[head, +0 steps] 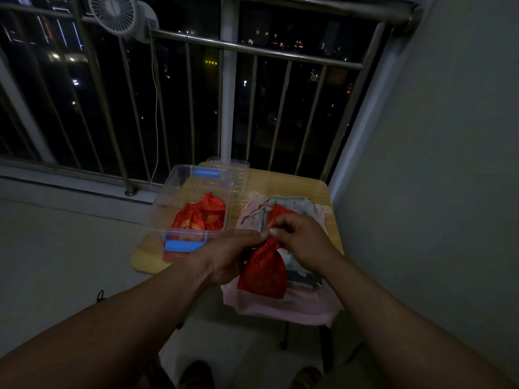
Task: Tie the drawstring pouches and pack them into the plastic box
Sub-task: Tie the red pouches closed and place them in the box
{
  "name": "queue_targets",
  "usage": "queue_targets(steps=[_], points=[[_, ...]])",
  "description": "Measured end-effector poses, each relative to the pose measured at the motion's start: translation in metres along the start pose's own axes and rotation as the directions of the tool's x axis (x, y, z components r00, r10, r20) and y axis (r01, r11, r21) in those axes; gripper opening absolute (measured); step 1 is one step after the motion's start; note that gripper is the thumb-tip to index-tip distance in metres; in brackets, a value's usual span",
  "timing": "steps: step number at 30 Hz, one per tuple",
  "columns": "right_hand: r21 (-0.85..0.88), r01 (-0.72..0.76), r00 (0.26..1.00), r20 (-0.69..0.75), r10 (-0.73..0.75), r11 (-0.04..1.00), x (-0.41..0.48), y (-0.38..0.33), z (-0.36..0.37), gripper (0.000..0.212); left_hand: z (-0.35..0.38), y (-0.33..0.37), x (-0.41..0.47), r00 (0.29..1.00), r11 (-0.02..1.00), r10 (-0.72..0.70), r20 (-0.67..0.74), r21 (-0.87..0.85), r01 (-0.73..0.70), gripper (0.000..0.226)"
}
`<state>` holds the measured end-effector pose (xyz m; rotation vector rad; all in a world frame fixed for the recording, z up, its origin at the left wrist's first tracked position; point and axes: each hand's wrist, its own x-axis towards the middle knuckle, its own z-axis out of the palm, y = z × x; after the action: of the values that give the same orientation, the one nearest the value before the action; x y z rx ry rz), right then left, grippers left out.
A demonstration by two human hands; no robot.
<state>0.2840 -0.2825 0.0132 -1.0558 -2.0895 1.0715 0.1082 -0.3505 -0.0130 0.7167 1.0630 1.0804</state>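
Held item: the left hand (233,255), fingers curled, pinches the gathered neck of a red pouch (264,273). The right hand (302,240) pinches the red cord (273,220) at that same neck between thumb and forefinger, the other fingers curled in. The red pouch hangs from both hands, to the right of the plastic box (157,211) and nearer the person than it. Beneath it, also right of the box: a pile of pale pouches (297,206), pink and grey, lying flat with loose cords. The plastic box is clear and open, with a blue latch (182,245) at its near end. Inside it: red pouches (202,216) with gold print, bunched together. Clear lid (240,175), just behind the box, towards its right. Wooden tabletop (295,182), under the box. Metal railing (252,49), well behind the box, with a fan (112,12) on it, up and to the left.
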Motion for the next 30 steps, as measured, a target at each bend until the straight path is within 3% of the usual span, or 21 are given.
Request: queue_targets(steps=[6,10,15,18,21,25,30], points=[[0.143,-0.079,0.997,-0.005,0.08,0.987,-0.003,-0.001,0.001,0.011,-0.003,0.0,0.0,0.999,0.998,0.028,0.017,0.058,-0.029,0.046],[0.0,-0.074,0.994,0.077,0.074,0.997,-0.003,-0.001,-0.003,0.014,0.001,0.009,-0.001,0.999,0.939,0.034,0.012,0.341,-0.036,0.019],[-0.196,-0.007,0.998,0.059,0.019,0.981,0.0,0.002,0.005,0.011,0.011,0.012,0.006,0.99,0.779,0.131,-0.05,0.623,-0.072,0.012],[-0.326,0.045,0.999,0.002,-0.047,0.944,-0.003,0.004,0.014,0.013,0.016,0.005,0.007,0.984,0.749,0.165,-0.061,0.657,-0.085,0.015],[-0.344,0.062,0.995,-0.051,-0.085,0.937,-0.008,0.006,0.016,0.015,0.017,0.001,0.008,0.983,0.773,0.161,-0.092,0.631,-0.067,0.02],[-0.254,0.041,0.994,-0.084,-0.064,0.966,-0.009,0.006,0.011,0.01,0.015,0.0,0.012,0.987,0.846,0.122,-0.106,0.531,-0.048,0.019],[-0.156,0.002,0.997,-0.077,-0.014,0.988,-0.01,0.004,0.009,0.01,0.021,0.001,0.013,0.975,0.839,0.184,-0.123,0.536,-0.091,0.015]])
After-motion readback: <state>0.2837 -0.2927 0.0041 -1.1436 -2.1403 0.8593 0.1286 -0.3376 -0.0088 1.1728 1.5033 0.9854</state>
